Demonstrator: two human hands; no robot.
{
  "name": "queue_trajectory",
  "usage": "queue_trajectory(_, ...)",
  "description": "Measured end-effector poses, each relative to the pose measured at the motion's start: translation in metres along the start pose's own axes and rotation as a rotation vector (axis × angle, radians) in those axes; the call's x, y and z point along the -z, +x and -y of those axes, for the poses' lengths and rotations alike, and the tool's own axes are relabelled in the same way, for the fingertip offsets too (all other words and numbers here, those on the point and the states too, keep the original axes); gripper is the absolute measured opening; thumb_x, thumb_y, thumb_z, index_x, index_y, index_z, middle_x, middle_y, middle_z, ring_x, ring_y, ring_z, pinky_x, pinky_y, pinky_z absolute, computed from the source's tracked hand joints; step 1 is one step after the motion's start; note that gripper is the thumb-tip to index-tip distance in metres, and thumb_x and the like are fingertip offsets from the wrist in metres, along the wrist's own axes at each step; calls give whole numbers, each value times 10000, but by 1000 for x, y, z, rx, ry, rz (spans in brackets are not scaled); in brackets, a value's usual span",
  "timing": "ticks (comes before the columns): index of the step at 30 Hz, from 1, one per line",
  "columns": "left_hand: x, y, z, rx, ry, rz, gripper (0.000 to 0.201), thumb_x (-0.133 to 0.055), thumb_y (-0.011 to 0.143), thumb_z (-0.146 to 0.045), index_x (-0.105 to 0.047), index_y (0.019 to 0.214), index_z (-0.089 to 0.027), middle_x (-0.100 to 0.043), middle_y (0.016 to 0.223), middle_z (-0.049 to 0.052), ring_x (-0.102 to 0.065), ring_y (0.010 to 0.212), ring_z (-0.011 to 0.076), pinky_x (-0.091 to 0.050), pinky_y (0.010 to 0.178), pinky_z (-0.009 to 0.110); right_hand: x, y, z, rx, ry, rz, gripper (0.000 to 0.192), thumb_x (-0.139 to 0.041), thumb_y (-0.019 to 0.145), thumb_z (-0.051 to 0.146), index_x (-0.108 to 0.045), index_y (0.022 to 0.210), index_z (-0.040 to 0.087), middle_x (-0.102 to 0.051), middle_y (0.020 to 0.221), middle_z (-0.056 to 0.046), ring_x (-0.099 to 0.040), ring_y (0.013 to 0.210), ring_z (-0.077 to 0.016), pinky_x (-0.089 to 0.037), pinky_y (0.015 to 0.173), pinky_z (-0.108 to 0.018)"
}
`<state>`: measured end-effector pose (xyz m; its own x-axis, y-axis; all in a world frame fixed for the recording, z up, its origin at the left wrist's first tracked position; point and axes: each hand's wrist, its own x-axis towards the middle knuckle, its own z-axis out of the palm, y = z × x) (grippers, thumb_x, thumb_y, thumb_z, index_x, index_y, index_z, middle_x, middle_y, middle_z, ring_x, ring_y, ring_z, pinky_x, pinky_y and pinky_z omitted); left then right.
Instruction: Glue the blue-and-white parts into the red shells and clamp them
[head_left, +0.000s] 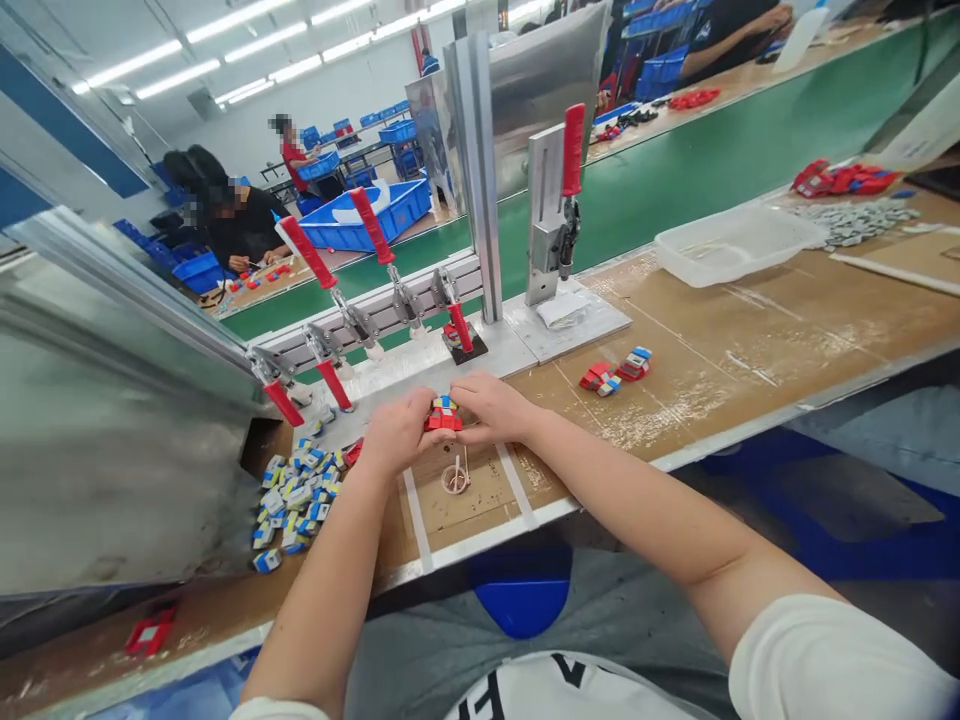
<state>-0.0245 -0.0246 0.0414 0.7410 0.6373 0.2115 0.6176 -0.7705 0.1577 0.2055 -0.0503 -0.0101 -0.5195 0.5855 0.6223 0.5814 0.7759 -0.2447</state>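
Both the left hand (pixel 401 432) and right hand (pixel 491 408) pinch a small red-and-blue plastic toy piece (pixel 444 414); squeezed unevenly, it could pop apart or slip.

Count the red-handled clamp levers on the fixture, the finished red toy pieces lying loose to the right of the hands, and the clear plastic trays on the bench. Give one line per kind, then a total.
Red-handled clamp levers: 6
Loose red toy pieces: 2
Clear plastic trays: 1
Total: 9
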Motion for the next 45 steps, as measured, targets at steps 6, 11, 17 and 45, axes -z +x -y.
queue_trajectory(6,9,23,-6,-35,-124,-34,652,-475,892,-867,-595,854,-228,-582,792,56,-532,731,221,-335,671,293,12,-4,-6,-16,29,-32,315,-654,968,502,-556,875,218,-626,868,-55,-536,795,-217,-372,760,-341)
queue_trajectory(11,-9,32,-4,73,-271,-30,548,-565,895,-764,-599,810,-224,-564,734,34,-500,712,215,-341,690,298,14,-3,-11,-128,157,-24,329,-696,926,476,-552,790,213,-598,780,-16,-510,723,-178,-352,705,-311)
queue_trajectory(17,-21,47,-5,78,-730,-18,526,-572,984,-598,-577,1367,-237,-676,1225,91,-637,931,208,-486,818,297,11,0,-25,-549,549,35,478,-607,922,583,-534,654,194,-457,592,44,-395,589,-120,-244,595,-279)
queue_trajectory(45,-74,54,15,325,-1480,-270,665,-882,711,-621,-598,1136,-196,-673,998,19,-654,706,102,-609,736,297,118,171,-58,-789,673,-667,578,-839,775,693,-500,868,234,-624,639,45,-694,619,-131,-460,477,-178)
